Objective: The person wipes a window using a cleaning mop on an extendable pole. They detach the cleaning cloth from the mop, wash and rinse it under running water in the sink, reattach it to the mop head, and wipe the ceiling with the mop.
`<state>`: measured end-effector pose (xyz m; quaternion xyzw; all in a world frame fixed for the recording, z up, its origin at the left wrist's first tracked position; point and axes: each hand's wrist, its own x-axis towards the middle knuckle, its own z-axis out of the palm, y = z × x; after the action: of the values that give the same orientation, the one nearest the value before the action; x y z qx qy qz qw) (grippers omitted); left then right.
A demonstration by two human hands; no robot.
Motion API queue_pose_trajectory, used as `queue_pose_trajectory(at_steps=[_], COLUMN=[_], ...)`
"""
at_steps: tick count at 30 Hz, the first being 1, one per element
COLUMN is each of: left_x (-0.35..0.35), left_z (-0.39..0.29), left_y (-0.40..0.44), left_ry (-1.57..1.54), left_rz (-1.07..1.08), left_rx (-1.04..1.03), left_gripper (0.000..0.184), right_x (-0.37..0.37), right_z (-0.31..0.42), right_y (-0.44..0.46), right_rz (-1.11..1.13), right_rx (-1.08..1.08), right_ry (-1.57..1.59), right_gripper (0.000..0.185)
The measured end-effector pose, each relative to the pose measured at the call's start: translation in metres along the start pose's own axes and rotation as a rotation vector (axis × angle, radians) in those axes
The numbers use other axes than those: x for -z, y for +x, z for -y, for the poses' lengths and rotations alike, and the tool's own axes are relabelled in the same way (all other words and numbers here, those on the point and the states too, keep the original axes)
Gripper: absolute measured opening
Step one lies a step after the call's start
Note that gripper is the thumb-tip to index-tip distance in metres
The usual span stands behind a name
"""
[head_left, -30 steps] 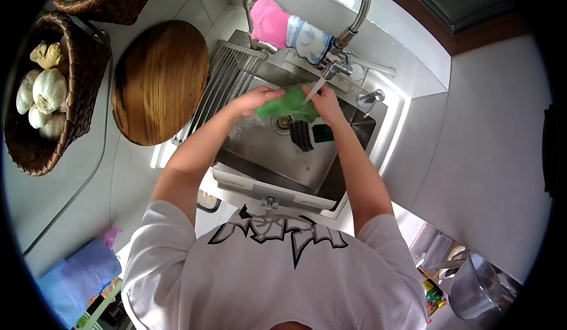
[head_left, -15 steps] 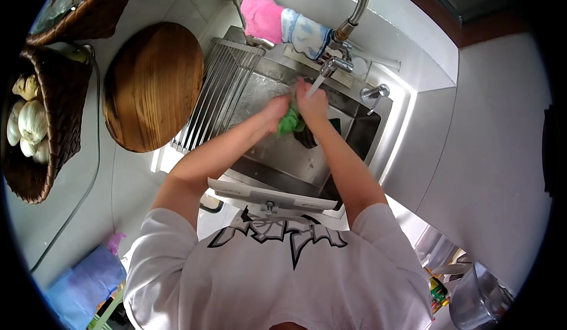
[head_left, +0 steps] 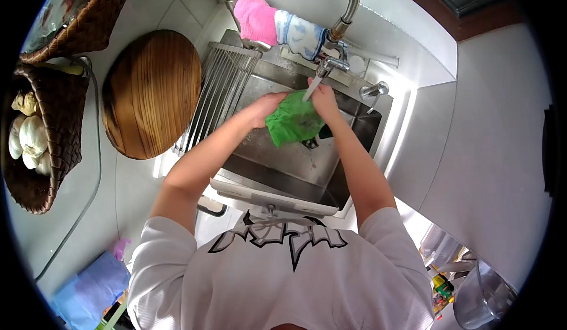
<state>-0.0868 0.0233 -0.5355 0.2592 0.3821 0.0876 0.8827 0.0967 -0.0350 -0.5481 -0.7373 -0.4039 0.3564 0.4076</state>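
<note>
A green cloth point(head_left: 293, 122) hangs spread between my two hands over the sink point(head_left: 277, 162). My left hand point(head_left: 266, 108) grips its upper left edge, and my right hand point(head_left: 323, 100) has hold of its upper right part. Water from the faucet point(head_left: 332, 64) runs down onto the cloth beside my right hand. Below and behind the cloth, a dark item point(head_left: 309, 144) shows partly on the sink floor; the cloth covers the rest of it.
Left of the sink lie a metal rack point(head_left: 221, 88) and a round wooden board point(head_left: 152, 94). Farther left, a woven basket point(head_left: 64, 111) holds garlic. Pink point(head_left: 255, 18) and blue-white cloths point(head_left: 299, 33) hang behind the sink. A faucet handle point(head_left: 374, 90) stands at the right.
The green cloth was spread, then bunched between my hands, and is now spread open again. My hands came together and have moved apart.
</note>
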Motion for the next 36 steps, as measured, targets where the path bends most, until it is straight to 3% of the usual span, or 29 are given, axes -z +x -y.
queue_pose_trajectory(at_steps=[2, 5, 6, 9, 10, 13, 17, 20, 23, 26, 29, 30, 32, 34, 36], left_x=[0.003, 0.004, 0.010, -0.021, -0.026, -0.044, -0.020, -0.034, -0.016, 0.006, 0.043, 0.030, -0.016, 0.003, 0.025], left_z=[-0.018, -0.017, -0.008, -0.012, -0.005, -0.005, 0.009, -0.010, -0.010, -0.004, 0.018, 0.007, -0.026, -0.026, -0.028], left_y=[-0.009, 0.003, 0.019, 0.033, 0.038, 0.049, 0.083, 0.058, 0.052, 0.051, 0.084, 0.063, -0.001, -0.012, -0.022], left_ry=[0.142, 0.698, 0.893, 1.450, 1.598, 1.745, 1.655, 1.573, 1.545, 1.269, 1.011, 0.972, 0.886, 0.906, 0.875], left_rz=[-0.067, -0.151, -0.122, -0.128, -0.140, -0.070, -0.101, -0.204, -0.216, -0.108, -0.254, -0.258, -0.261, -0.109, -0.013], left_rx=[0.038, -0.168, -0.309, -0.182, -0.302, -0.307, -0.396, -0.252, -0.281, -0.543, -0.446, -0.347, -0.147, -0.251, -0.275], left_gripper=[0.040, 0.040, 0.036, 0.033, 0.027, 0.025, 0.033, 0.039, 0.041, 0.042, 0.045, 0.039, 0.029, 0.032, 0.030], right_x=[0.009, 0.032, 0.038, 0.035, 0.034, 0.037, 0.042, 0.033, 0.011, -0.002, -0.015, -0.019, -0.011, 0.001, 0.017], right_z=[-0.017, 0.000, 0.008, 0.005, 0.006, 0.013, 0.031, 0.037, 0.034, 0.062, 0.034, 0.019, 0.014, 0.012, 0.016], right_y=[-0.005, -0.020, -0.026, -0.035, -0.038, -0.051, -0.069, -0.066, -0.055, -0.054, -0.029, -0.017, -0.017, -0.018, -0.023], right_rz=[0.114, 0.272, 0.346, 0.329, 0.328, 0.234, 0.191, 0.151, 0.037, 0.056, -0.046, -0.082, -0.013, 0.125, 0.173], right_rx=[-0.134, -0.158, -0.212, 0.034, 0.089, 0.158, 0.254, 0.255, 0.470, 0.467, 0.153, 0.125, 0.120, 0.026, 0.196], right_ry=[0.374, 0.590, 0.566, 0.209, 0.127, -0.037, -0.122, -0.121, -0.195, -0.379, -0.250, -0.357, -0.096, 0.143, 0.088], right_gripper=[0.045, 0.043, 0.034, 0.028, 0.020, 0.023, 0.025, 0.026, 0.025, 0.026, 0.041, 0.040, 0.037, 0.031, 0.030])
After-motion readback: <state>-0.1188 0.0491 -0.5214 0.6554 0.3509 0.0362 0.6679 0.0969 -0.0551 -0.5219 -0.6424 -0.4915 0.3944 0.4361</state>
